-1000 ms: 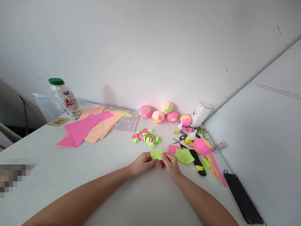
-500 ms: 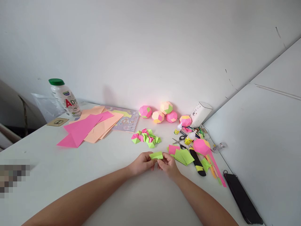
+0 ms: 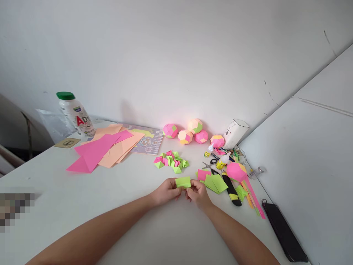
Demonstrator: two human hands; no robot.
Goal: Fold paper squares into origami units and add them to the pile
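A small green piece of paper (image 3: 183,182) with a crease across it is held up between my two hands. My left hand (image 3: 167,192) pinches its left side, thumb in front. On the other side my right hand (image 3: 198,193) grips the right edge, thumb near the lower edge. Some fingertips are hidden behind the paper. Just beyond the hands lies a heap of folded pink and green paper pieces (image 3: 171,161). Right of my right hand are flat green paper squares (image 3: 216,183) with a pink square (image 3: 204,174) beside them.
Scissors (image 3: 211,166), glue bottles (image 3: 223,161), a box cutter (image 3: 231,188) and a phone (image 3: 285,232) lie to the right. Paper balls (image 3: 185,137) sit against the wall. At left are pink sheets (image 3: 96,152), a notebook (image 3: 150,141) and a white bottle (image 3: 77,116).
The green paper has tipped so that more of its face shows. Both hands stay in nearly the same place, with the fingers shifted slightly.
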